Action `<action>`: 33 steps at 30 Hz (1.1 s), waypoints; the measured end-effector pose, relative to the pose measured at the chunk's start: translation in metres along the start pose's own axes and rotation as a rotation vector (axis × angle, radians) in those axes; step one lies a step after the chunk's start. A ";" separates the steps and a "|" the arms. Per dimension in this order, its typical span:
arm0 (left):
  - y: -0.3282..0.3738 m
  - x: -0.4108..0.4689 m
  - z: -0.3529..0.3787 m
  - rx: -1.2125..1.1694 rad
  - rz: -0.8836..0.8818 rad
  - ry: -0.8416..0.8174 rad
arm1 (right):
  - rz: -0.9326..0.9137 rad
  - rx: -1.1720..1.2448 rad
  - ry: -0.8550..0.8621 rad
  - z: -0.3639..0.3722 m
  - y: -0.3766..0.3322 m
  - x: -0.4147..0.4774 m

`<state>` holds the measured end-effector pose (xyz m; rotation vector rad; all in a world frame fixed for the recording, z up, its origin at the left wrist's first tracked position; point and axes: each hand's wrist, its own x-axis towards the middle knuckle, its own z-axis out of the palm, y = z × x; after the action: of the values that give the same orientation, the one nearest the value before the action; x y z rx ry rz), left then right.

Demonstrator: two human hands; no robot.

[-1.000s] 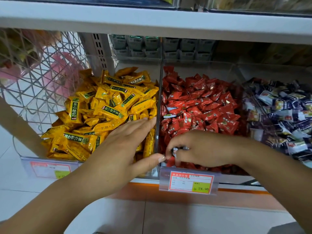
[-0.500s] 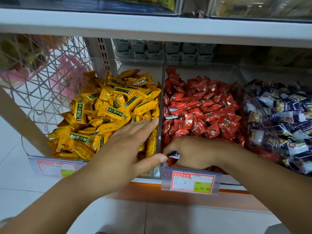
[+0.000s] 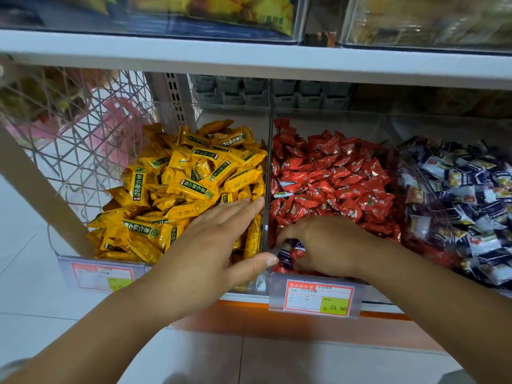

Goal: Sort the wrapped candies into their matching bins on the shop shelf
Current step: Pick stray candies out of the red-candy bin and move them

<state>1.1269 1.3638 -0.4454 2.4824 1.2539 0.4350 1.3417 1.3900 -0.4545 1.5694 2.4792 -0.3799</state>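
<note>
Right hand (image 3: 329,245) low at front of clear plastic bin of red wrapped candies (image 3: 332,126), grip clamped on stray dark-blue-and-white wrapped candy (image 3: 286,252). Left hand (image 3: 216,245) flat on yellow wrapped candies (image 3: 188,184), grip apart. Stray not yet in clear blue-candy bin (image 3: 457,131); pale-wrapped stray (image 3: 282,194) likely remains.

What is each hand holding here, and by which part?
Right hand pinches a dark blue wrapped candy; by which part cannot be told. Left hand holds nothing.

One head-worn view looks down, close, at the shelf bins (image 3: 267,167).
</note>
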 end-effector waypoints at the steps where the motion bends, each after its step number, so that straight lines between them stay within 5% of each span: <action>1: 0.000 0.000 0.000 -0.002 0.002 0.001 | -0.014 -0.025 -0.004 0.001 0.000 0.001; 8: 0.001 0.001 -0.001 0.005 -0.011 -0.021 | -0.037 -0.038 0.101 0.002 -0.004 0.006; 13: 0.000 0.001 -0.001 0.005 -0.026 -0.031 | 0.021 0.467 0.246 -0.012 -0.001 0.003; 16: 0.001 0.001 -0.001 0.018 -0.020 -0.035 | 0.081 0.564 0.272 -0.020 0.006 -0.004; 21: 0.000 0.003 0.000 0.008 -0.023 -0.022 | 0.112 0.528 0.409 -0.040 0.018 -0.010; 29: 0.002 0.003 -0.003 0.023 -0.038 -0.049 | 0.180 -0.089 0.393 -0.013 0.008 0.034; 33: 0.003 0.002 -0.004 0.017 -0.050 -0.067 | 0.163 0.003 0.386 -0.014 0.008 0.036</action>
<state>1.1286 1.3647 -0.4404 2.4524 1.2950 0.3267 1.3333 1.4284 -0.4521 1.9911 2.5853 -0.0585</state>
